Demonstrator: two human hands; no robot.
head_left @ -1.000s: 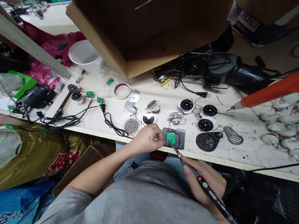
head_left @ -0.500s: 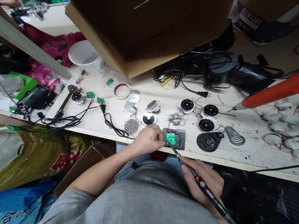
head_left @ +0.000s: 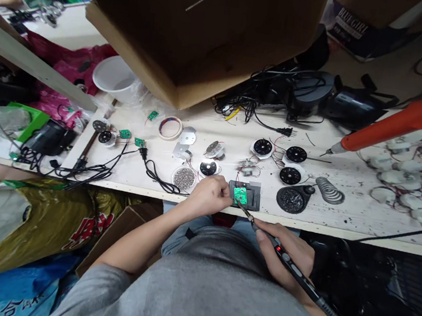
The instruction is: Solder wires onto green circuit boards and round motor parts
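Roughly midway, by the look of it: one joint under way, plenty more parts waiting. Everything placed from the holder [head_left: 255, 201], sitting at the near edge of the bench [head_left: 358, 221]. Far behind it and to the left, looming over the bench, a big open carton [head_left: 196, 32]. Well off to its right, a heap of white units [head_left: 418, 180] with wires trailing, finished or waiting impossible to tell. Beyond that heap, an orange tool [head_left: 402, 121] slanting down toward the bench. Far left of the holder and further back, a white bowl [head_left: 113, 76]. Just right of the holder, a black dish [head_left: 291, 199], then a coil stand [head_left: 329, 190]. Behind the holder, black discs [head_left: 296, 154] with red wires, lying loose and apart from any board, so judged not yet joined. Left of it, a round tin [head_left: 184, 178]; further left, spare boards [head_left: 124, 133] lying apart from both hands. In front of the holder and off the bench, right hand [head_left: 287, 256] closed round the iron [head_left: 292, 266] like a pen, red light showing, tip laid at the near edge of the board [head_left: 240, 194]. Touching the holder's left side, left hand [head_left: 208, 197] with fingers curled shut, seemingly pinching something at the board's edge, too small to name. Seated in the holder, green face up, the board itself: soldering judged begun, not finished
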